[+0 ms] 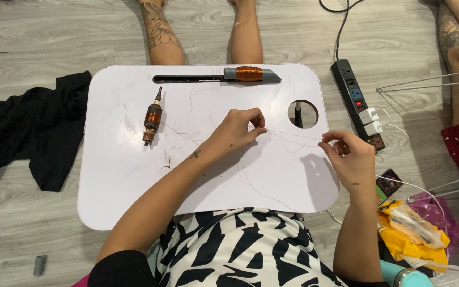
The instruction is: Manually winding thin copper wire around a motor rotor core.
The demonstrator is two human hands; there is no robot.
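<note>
My left hand (238, 128) pinches a thin copper wire (293, 135) over the middle of a white lap tray (123, 180). My right hand (349, 155) pinches the same wire at the tray's right edge, so a short length is stretched between both hands. Loose loops of the wire lie on the tray below and left of my hands. A motor armature (152, 117) with copper windings lies on the tray's left half. A spool of copper wire (249, 73) rests in the slot at the tray's far edge.
A black power strip (353, 95) with white plugs lies right of the tray. A black cloth (33, 133) lies on the wooden floor to the left. Yellow and pink bags (415, 228) sit at lower right. Another person's legs (160, 32) are beyond the tray.
</note>
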